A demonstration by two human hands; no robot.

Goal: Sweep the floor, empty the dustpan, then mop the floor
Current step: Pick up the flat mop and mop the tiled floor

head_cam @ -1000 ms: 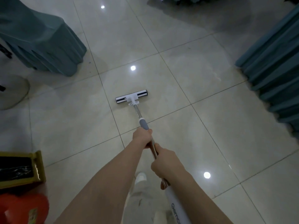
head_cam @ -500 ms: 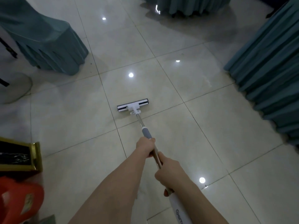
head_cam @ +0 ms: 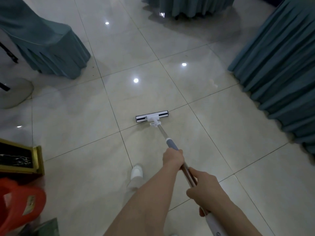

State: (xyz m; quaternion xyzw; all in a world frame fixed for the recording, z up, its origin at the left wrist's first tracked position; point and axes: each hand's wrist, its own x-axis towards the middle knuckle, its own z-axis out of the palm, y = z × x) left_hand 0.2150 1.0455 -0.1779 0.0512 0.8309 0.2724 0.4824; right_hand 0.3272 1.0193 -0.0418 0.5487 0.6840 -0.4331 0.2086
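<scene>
So the left hand [head_cam: 173, 160] and right hand [head_cam: 203, 189] both have fingers clenched round the flat mop [head_cam: 152, 117], its head down mid tile floor [head_cam: 221, 142], and I reckon a wide push snags that teal table skirt [head_cam: 281, 74] or the white shoe [head_cam: 136, 172] slips on glossy tile.

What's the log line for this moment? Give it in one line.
phase: mopping | left hand: grips pole, ahead | right hand: grips pole, behind | mop head: flat on floor | drape: right of mop head
</scene>
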